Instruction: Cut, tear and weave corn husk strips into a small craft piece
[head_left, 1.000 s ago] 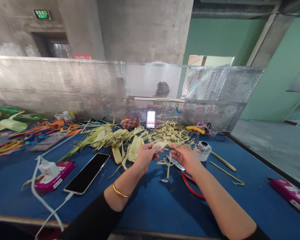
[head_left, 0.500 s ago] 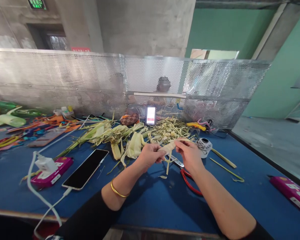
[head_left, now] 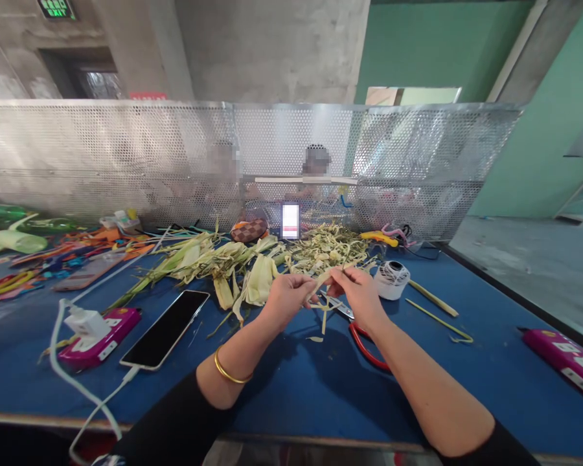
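Note:
Between my two hands is a pale strip of corn husk [head_left: 323, 279]. My left hand [head_left: 291, 299] pinches its near-left end, fingers closed. The other end is pinched by my right hand [head_left: 357, 291], fingertips together. Thin husk shreds hang below the fingers, and a small scrap [head_left: 315, 339] lies on the table beneath. Red-handled scissors [head_left: 366, 349] rest partly under my right hand, their blades pointing away to the left. A white spool of thread [head_left: 391, 280] stands just right of my right hand. Behind both hands is a heap of shredded husk [head_left: 333, 249].
Larger corn husks [head_left: 233, 262] lie left of the heap. A black-screened phone [head_left: 168, 329] and a magenta power strip [head_left: 102, 340] with cables sit at left. Another magenta strip [head_left: 566, 356] is at right. A perforated metal screen [head_left: 175, 155] closes the back; a person [head_left: 315, 162] sits beyond it.
My hands have drawn slightly closer together, and the right hand has shifted a little left along the husk strip. The view has moved slightly.

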Available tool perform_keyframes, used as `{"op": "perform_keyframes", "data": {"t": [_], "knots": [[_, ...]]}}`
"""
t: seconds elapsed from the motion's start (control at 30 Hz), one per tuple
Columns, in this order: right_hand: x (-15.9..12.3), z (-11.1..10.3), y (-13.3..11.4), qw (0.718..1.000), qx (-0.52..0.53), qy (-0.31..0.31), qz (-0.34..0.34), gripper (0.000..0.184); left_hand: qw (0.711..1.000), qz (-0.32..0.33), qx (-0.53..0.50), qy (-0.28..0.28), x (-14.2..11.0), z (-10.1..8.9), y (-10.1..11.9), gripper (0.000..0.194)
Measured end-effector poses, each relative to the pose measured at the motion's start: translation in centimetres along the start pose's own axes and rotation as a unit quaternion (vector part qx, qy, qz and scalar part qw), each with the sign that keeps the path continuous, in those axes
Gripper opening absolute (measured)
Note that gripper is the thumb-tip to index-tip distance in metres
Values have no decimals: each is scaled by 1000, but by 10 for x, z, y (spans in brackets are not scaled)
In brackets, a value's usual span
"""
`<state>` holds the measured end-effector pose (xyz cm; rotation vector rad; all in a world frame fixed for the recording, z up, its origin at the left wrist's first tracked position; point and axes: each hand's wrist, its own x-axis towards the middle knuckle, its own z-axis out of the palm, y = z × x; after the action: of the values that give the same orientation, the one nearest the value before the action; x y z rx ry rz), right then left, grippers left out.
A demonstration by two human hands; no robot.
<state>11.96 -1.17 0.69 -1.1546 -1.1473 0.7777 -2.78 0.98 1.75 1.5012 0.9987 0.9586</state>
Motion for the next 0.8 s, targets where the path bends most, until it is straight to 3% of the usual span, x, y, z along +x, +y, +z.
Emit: {"op": "perform_keyframes", "data": {"t": [0.1, 0.17, 0.27, 0.33, 0.43, 0.57, 0.67, 0.73, 0.8], "knots": [[7, -22, -7, 996, -47, -70, 20, 25, 999, 6, 28, 29, 5, -6, 3, 19], [9, -42, -10, 979, -167, -116, -3, 17, 998, -3, 43, 42, 10, -11, 6, 21], [1, -70, -6, 897, -418, -139, -29, 10, 996, -15, 65, 58, 21, -16, 11, 21], [-10, -80, 0, 832, -528, -168, 29, 23, 995, -12, 75, 70, 30, -16, 15, 20], [-29, -76, 6, 766, -612, -194, 44, 41, 995, -6, 61, 77, 43, -13, 20, 18], [-37, -62, 7, 711, -672, -206, 31, 47, 997, -30, 8, 68, 59, -5, 23, 16], [-31, -62, 12, 710, -678, -186, 39, 45, 998, -33, -4, 59, 67, -1, 21, 18], [-23, -69, 17, 746, -646, -155, 42, 48, 998, -34, -9, 58, 72, -1, 18, 19], [-16, -76, 23, 804, -581, -121, 37, 52, 997, -49, -16, 65, 75, -3, 13, 19]]}}
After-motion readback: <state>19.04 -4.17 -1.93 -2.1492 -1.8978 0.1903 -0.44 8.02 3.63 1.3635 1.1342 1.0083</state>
